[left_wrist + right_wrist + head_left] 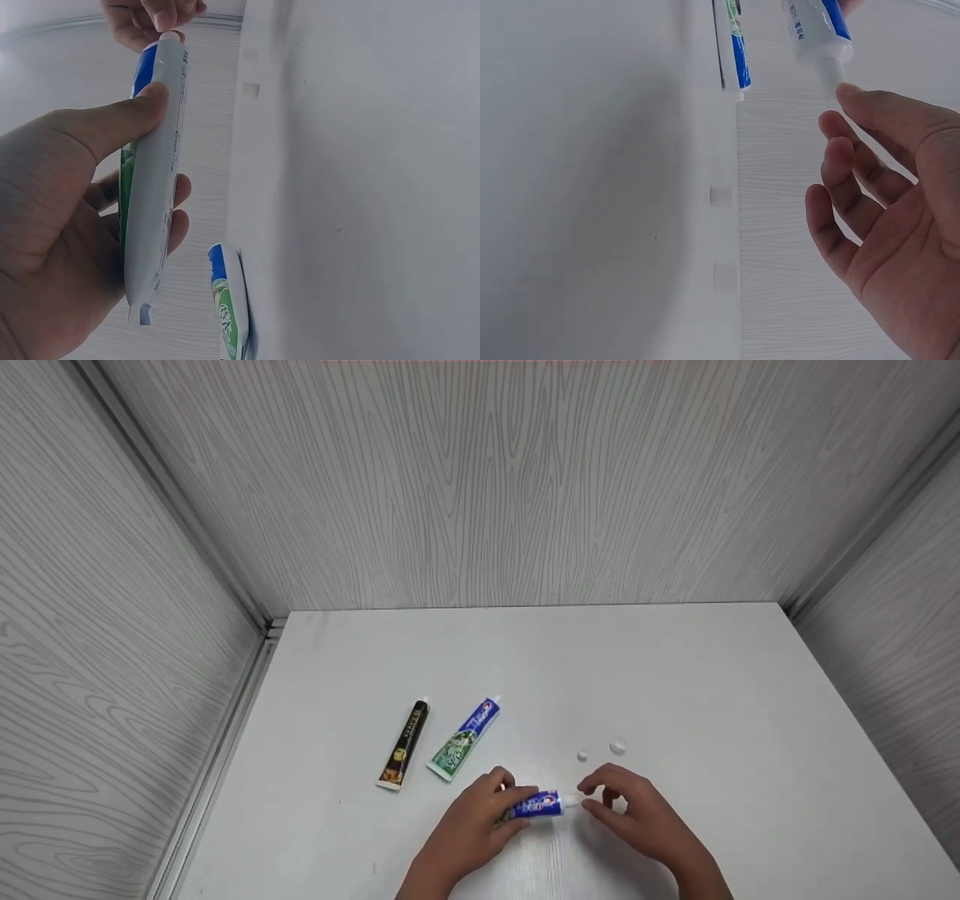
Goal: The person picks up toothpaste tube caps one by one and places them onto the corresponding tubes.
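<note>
My left hand [469, 821] grips a blue, green and white toothpaste tube [541, 804], thumb on one side and fingers on the other. The tube lies level in the head view, and its narrow white cap [570, 801] points right. At that cap, my right hand [634, 814] has its thumb and forefinger tips around the end, in a light pinch. Its other fingers [832, 232] are loosely bent and touch nothing. In the left wrist view, the right fingertips partly hide the cap's end. The left palm covers the tube's lower part in the head view.
A second blue and green toothpaste tube [465, 739] lies slanted on the white table [337, 660]. Left of it is a black toothpaste tube [405, 746]. A small white cap [583, 755] and a larger white cap [618, 746] stand beyond my right hand. Wood-grain panels [480, 487] enclose the table.
</note>
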Motion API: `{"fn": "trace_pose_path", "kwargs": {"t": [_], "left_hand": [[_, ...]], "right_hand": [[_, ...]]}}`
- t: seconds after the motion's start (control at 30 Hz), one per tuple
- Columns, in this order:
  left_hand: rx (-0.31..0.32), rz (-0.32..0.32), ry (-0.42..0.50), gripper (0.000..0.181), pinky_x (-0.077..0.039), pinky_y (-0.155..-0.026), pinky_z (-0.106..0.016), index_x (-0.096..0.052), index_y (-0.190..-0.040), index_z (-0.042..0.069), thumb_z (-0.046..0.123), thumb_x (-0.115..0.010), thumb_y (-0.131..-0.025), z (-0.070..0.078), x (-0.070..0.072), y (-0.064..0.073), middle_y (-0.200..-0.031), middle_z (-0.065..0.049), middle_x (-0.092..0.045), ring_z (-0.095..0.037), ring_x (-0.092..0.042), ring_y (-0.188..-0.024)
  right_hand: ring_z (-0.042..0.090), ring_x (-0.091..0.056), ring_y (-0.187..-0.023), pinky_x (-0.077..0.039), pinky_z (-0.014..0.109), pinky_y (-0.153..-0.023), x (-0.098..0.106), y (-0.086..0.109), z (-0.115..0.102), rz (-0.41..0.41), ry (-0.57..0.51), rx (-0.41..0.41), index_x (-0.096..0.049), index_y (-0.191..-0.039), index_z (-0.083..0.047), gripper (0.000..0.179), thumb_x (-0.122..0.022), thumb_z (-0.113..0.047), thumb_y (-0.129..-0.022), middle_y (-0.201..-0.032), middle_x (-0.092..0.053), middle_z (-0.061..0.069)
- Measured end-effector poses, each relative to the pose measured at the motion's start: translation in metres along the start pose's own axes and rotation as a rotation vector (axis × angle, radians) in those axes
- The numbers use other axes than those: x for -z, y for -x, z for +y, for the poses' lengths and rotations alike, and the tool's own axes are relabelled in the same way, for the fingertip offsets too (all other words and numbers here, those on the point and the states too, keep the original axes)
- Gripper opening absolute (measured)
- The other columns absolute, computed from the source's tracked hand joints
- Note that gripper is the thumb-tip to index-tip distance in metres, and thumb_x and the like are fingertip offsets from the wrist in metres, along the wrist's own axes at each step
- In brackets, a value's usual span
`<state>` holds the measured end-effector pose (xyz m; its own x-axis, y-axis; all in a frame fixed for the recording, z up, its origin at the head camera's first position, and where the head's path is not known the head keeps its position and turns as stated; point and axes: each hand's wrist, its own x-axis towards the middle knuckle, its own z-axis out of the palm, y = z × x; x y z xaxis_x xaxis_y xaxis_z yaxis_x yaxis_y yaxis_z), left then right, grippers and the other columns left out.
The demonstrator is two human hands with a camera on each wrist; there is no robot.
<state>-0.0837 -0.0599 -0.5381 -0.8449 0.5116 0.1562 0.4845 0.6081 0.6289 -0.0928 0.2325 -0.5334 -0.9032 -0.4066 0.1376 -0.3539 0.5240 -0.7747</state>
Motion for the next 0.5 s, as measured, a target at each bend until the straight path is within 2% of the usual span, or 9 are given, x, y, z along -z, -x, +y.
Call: {"fn": "trace_pose_path", "kwargs": {"t": [0.17, 0.27, 0.5], "left_hand": [[0.040, -0.005, 0.003, 0.043, -0.052, -0.090, -0.030, -0.071, -0.138, 0.028, 0.026, -0.080, -0.097, -0.004, -0.003, -0.002, -0.115, 0.007, -0.058, -0.007, -0.051, -0.100], [0.058, -0.018, 0.003, 0.042, -0.052, -0.091, -0.031, -0.072, -0.136, 0.027, 0.025, -0.081, -0.096, -0.008, -0.006, -0.002, -0.114, 0.007, -0.058, -0.007, -0.052, -0.100], [0.079, -0.062, 0.005, 0.040, -0.052, -0.090, -0.031, -0.072, -0.135, 0.026, 0.022, -0.081, -0.096, -0.016, -0.012, -0.005, -0.112, 0.007, -0.057, -0.006, -0.051, -0.099]], "right_hand": [[0.006, -0.063, -0.084, -0.054, 0.028, -0.082, 0.001, 0.003, 0.003, 0.026, 0.018, -0.020, -0.073, -0.109, -0.025, 0.016, -0.077, -0.014, -0.098, -0.109, -0.074, 0.000], [0.006, -0.062, -0.083, -0.054, 0.030, -0.081, 0.001, 0.003, 0.004, 0.046, 0.027, -0.042, -0.073, -0.108, -0.026, 0.013, -0.077, -0.018, -0.099, -0.108, -0.073, -0.003], [0.005, -0.062, -0.082, -0.054, 0.029, -0.081, 0.002, 0.005, 0.006, 0.100, 0.045, -0.064, -0.073, -0.110, -0.018, 0.013, -0.079, -0.020, -0.098, -0.106, -0.073, -0.006]]}}
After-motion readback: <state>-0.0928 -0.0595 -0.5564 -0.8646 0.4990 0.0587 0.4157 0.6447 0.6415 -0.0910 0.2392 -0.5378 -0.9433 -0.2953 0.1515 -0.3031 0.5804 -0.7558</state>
